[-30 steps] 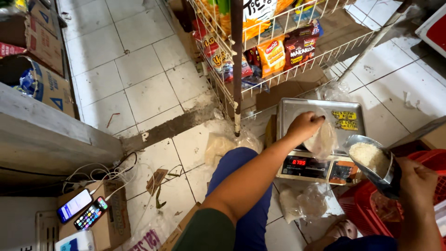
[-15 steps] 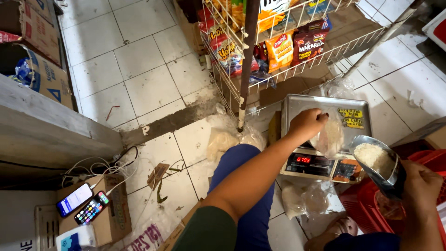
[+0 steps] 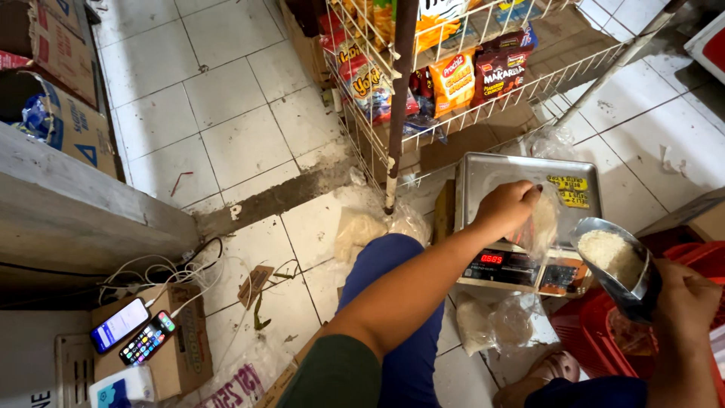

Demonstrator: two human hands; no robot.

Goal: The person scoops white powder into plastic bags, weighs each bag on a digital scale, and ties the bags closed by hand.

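Right hand (image 3: 683, 298) holds scoop (image 3: 615, 264), mouth pointing up-left.

The left arm is stretched forward over the bent knee, and its hand (image 3: 507, 209) is held above the digital scale (image 3: 529, 198), fingers pinched together. The right hand (image 3: 683, 296) is kept just right of that scale, fist closed, wrist raised.

Green short sleeve (image 3: 332, 378), blue trousers (image 3: 400, 302), bare forearms.
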